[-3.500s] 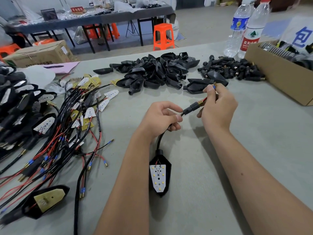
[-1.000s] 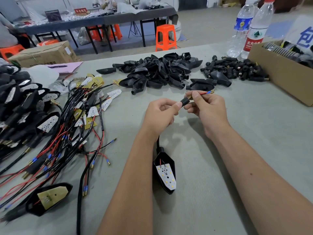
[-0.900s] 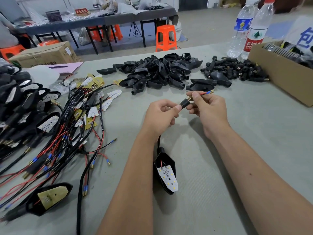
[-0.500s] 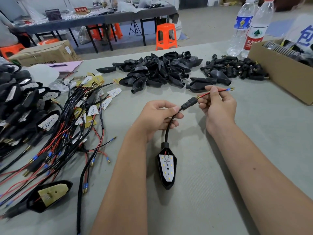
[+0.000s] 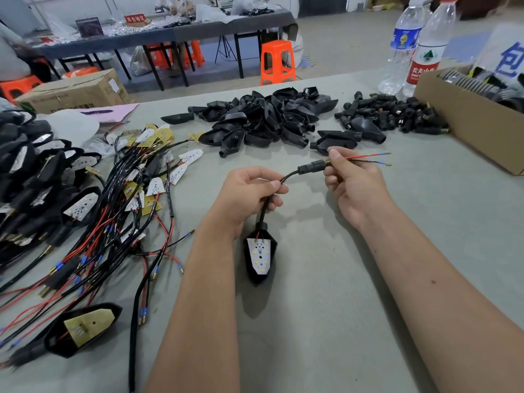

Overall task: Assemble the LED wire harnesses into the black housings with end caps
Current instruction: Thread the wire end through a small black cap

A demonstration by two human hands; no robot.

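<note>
A person's two bare forearms reach in from the bottom of the frame over a grey worktop (image 5: 368, 279). The left hand (image 5: 249, 191), at centre frame, curls its grip round the black sleeved cable (image 5: 265, 207) of an LED wire harness, thumb and forefinger pinching it. Just below that hand, the cable runs down into a black housing (image 5: 259, 258) with its white LED board (image 5: 260, 255) facing up. From the left hand the cable arches up and right to a black end cap (image 5: 310, 166). The right hand (image 5: 354, 182), right of centre, pinches the wires right beside the cap; a red and a black wire (image 5: 368, 158) poke out past its fingers toward the right. Both wrists are bent slightly inward, toward each other. A pile of empty black housings (image 5: 266, 117) lies at upper centre, loose end caps (image 5: 391, 114) at upper right beside a cardboard box (image 5: 476, 129), and tangled harnesses (image 5: 113, 217) at left.
</note>
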